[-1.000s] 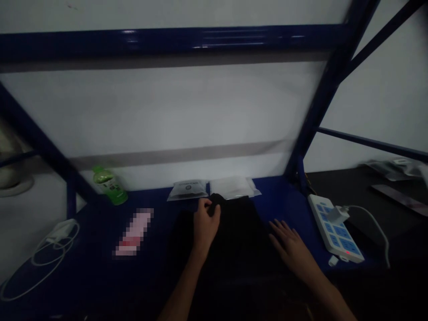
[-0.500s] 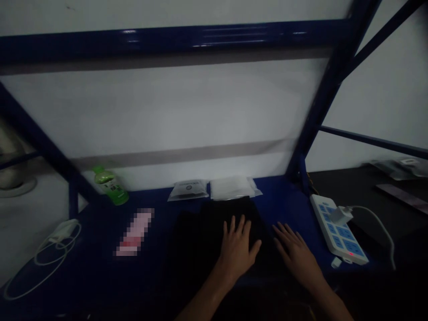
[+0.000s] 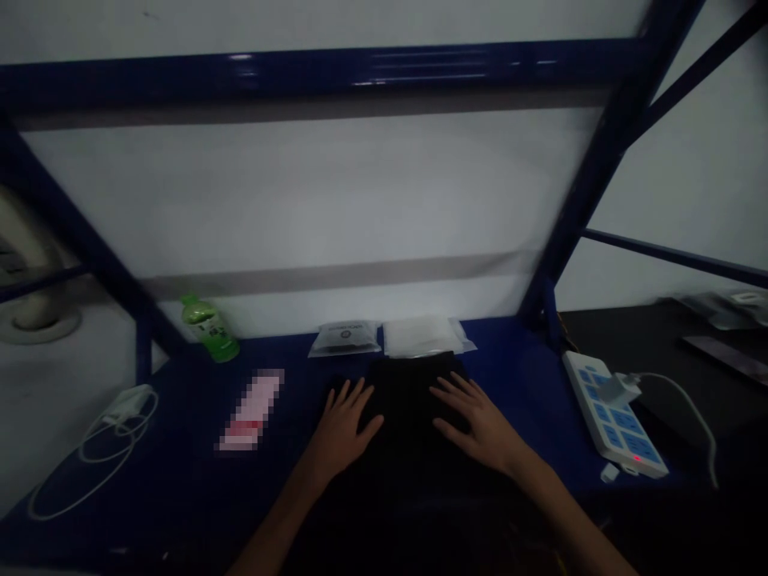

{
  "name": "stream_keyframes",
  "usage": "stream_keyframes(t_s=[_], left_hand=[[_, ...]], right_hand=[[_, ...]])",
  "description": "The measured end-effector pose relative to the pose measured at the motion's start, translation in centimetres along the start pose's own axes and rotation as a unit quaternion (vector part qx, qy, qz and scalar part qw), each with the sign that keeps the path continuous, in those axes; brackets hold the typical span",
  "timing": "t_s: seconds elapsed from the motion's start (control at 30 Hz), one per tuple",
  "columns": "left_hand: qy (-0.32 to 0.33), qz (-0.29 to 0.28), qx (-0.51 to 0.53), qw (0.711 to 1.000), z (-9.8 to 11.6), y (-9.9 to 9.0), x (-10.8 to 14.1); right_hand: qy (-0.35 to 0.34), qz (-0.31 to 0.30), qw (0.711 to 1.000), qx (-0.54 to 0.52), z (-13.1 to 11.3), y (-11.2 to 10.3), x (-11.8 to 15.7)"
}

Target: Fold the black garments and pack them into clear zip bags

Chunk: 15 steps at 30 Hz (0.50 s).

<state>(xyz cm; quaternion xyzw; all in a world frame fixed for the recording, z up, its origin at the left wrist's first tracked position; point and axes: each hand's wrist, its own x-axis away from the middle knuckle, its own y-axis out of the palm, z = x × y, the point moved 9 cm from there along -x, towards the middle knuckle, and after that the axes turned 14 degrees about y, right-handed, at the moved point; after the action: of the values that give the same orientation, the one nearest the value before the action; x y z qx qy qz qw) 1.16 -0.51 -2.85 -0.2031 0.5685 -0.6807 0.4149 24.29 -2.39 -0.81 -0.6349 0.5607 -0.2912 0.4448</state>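
A dark, folded-looking cloth (image 3: pixel 408 416) lies on the blue tabletop (image 3: pixel 510 352) in front of me. On its left part rests my left hand (image 3: pixel 346 428), palm down with fingers spread. Flat on the right part of the cloth is my right hand (image 3: pixel 480 424), its fingers also apart. Neither hand holds anything. Just beyond the cloth lie a grey packet (image 3: pixel 346 338) and a white packet (image 3: pixel 423 336) in clear plastic. The cloth's lower edge is lost in the dark.
A green bottle (image 3: pixel 210 330) stands at the back left, near a blurred-out pink item (image 3: pixel 255 408). A white cable (image 3: pixel 90 456) lies coiled at far left. At right is a power strip (image 3: pixel 612 416) with a plugged-in charger (image 3: pixel 621 390). Blue frame bars (image 3: pixel 324 76) cross above.
My left hand has moved left across the cloth. My right hand has come left, from the cloth's right side onto it. The view has shifted slightly.
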Motion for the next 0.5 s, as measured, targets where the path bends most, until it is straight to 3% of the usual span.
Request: stream_keyframes(t_s=[0.13,0.33,0.5], left_hand=[[0.007,-0.001,0.008,1.0,-0.5,0.7,0.7],[0.008,0.014,0.002,1.0,-0.4,0.8,0.8],[0.015,0.098,0.013,0.995,-0.8,-1.8,-1.4]], right_hand=[[-0.008,-0.036,0.999,0.014,0.8,1.9,-0.1],[-0.005,-0.025,1.0,0.001,1.4,2.2,0.4],[-0.01,-0.023,1.0,-0.012,1.2,2.2,0.6]])
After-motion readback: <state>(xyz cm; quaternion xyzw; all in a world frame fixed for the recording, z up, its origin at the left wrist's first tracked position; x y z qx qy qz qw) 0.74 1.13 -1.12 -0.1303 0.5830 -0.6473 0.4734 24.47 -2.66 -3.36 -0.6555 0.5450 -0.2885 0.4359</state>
